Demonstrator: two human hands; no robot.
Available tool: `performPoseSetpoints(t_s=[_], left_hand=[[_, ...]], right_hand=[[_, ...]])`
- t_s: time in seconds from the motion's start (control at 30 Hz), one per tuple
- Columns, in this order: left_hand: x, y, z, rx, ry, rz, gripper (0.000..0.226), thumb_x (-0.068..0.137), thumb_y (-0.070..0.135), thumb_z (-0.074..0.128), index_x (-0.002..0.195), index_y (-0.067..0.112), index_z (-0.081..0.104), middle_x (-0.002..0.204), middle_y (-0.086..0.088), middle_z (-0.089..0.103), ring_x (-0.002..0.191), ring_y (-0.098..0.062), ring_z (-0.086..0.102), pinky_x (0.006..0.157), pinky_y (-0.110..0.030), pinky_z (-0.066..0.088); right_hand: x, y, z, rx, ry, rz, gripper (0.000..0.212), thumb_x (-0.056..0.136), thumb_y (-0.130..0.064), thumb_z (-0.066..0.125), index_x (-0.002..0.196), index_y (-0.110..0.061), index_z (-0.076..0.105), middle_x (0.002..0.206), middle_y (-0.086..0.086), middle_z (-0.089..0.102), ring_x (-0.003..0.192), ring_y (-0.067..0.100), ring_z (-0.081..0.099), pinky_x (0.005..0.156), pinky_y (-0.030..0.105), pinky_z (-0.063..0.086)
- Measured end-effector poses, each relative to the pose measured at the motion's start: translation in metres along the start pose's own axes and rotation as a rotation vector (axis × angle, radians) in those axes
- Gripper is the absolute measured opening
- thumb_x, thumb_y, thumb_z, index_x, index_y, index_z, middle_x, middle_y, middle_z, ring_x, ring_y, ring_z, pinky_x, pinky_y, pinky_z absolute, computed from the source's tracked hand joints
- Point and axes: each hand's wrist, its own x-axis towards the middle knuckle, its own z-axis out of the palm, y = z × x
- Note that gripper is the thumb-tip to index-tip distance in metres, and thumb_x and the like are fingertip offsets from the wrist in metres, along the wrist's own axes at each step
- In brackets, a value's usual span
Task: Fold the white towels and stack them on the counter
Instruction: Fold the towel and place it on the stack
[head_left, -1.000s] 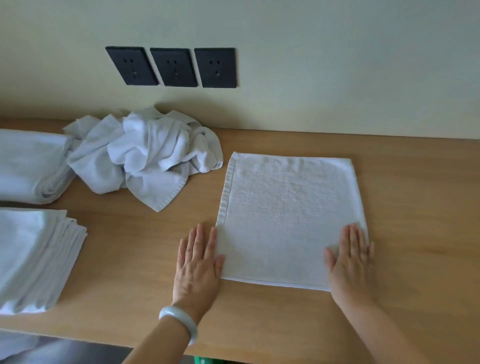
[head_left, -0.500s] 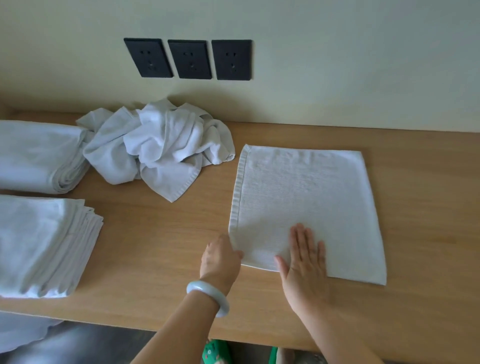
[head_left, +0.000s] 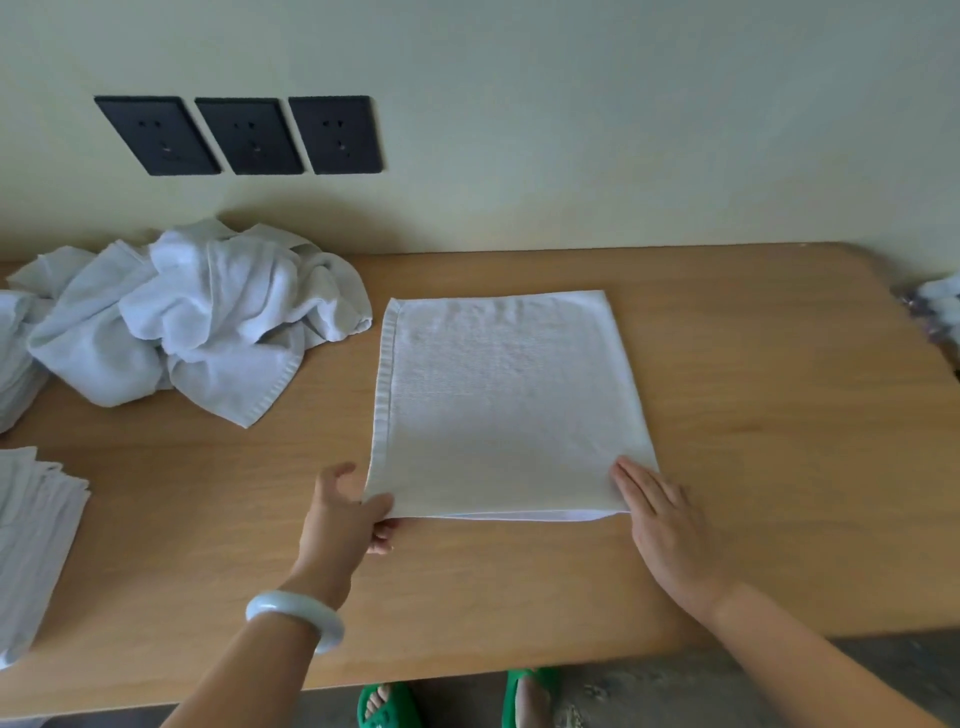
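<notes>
Folded white towel: flat at worktop centre. Left hand: at towel's 7 o'clock corner, now pinching it, thumb above, fingers beneath; earlier curled beside the edge. Right hand: fingers together, flat, shifted from middle to 5 o'clock corner. Crumpled towels: at 10 o'clock, unchanged.

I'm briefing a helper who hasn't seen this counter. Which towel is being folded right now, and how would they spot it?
Start at the three black wall sockets and look down and right to the wooden counter. The towel being folded lies flat there, its near left corner pinched by the left hand, the right hand flat on its near right corner. Unlike the crumpled pile left of it, it is a smooth rectangle.
</notes>
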Motion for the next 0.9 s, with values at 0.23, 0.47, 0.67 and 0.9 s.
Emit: performPoseSetpoints(t_s=[0.23, 0.47, 0.67, 0.9], left_hand=[[-0.011, 0.012, -0.006, -0.37, -0.195, -0.081, 0.021, 0.093, -0.002, 0.056, 0.111, -0.003, 0.066, 0.072, -0.015, 0.062, 0.056, -0.018, 0.058, 0.05, -0.022, 0.053], [-0.012, 0.007, -0.016, 0.226, -0.228, 0.131, 0.039, 0.079, -0.007, 0.071, 0.108, 0.02, 0.067, 0.092, -0.008, 0.069, 0.084, -0.021, 0.066, 0.079, -0.031, 0.055], [-0.01, -0.01, -0.006, 0.519, -0.072, 0.3, 0.028, 0.08, 0.012, 0.078, 0.095, 0.031, 0.065, 0.09, 0.007, 0.068, 0.08, -0.013, 0.063, 0.066, -0.026, 0.05], [-0.003, -0.014, 0.0, 0.495, -0.003, 0.354, 0.017, 0.083, 0.012, 0.074, 0.089, 0.027, 0.067, 0.081, 0.005, 0.067, 0.075, -0.016, 0.062, 0.059, -0.024, 0.041]], right_hand=[[0.011, 0.002, -0.005, 0.016, 0.041, -0.028, 0.082, 0.058, 0.017, 0.054, 0.134, -0.014, 0.048, 0.131, 0.004, 0.056, 0.112, 0.025, 0.056, 0.082, 0.037, 0.048], [0.013, 0.021, -0.009, -0.016, 0.105, -0.114, 0.046, 0.078, -0.001, 0.051, 0.121, -0.017, 0.058, 0.125, 0.004, 0.063, 0.105, 0.028, 0.06, 0.075, 0.04, 0.053], [0.002, 0.019, -0.014, -0.009, 0.155, -0.257, 0.035, 0.084, -0.032, 0.058, 0.113, -0.012, 0.061, 0.117, 0.007, 0.062, 0.104, 0.022, 0.054, 0.083, 0.036, 0.051], [0.003, 0.019, -0.014, 0.166, 0.176, -0.119, 0.036, 0.073, 0.011, 0.058, 0.102, -0.01, 0.061, 0.106, 0.006, 0.066, 0.089, 0.024, 0.063, 0.079, 0.032, 0.052]])
